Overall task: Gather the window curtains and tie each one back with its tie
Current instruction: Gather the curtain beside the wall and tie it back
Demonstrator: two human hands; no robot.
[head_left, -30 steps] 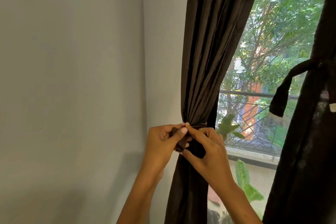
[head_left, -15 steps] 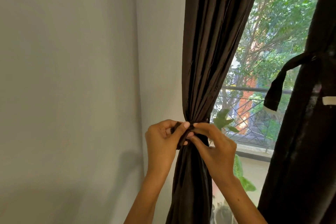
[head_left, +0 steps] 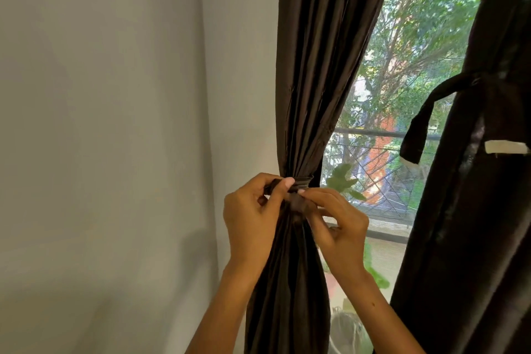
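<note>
As the left hand (head_left: 253,221) and right hand (head_left: 336,227) pinched the tie (head_left: 298,204) around the gathered left curtain (head_left: 313,72) beside the wall (head_left: 115,123), fastening seemingly remained; the right curtain's tie (head_left: 416,129) hung loose.

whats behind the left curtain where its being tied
Beside the gathered curtain the window shows trees, a railing and a leafy plant. Both hands, left and right, pinch the tie; the fabric hides what is directly behind it.
</note>
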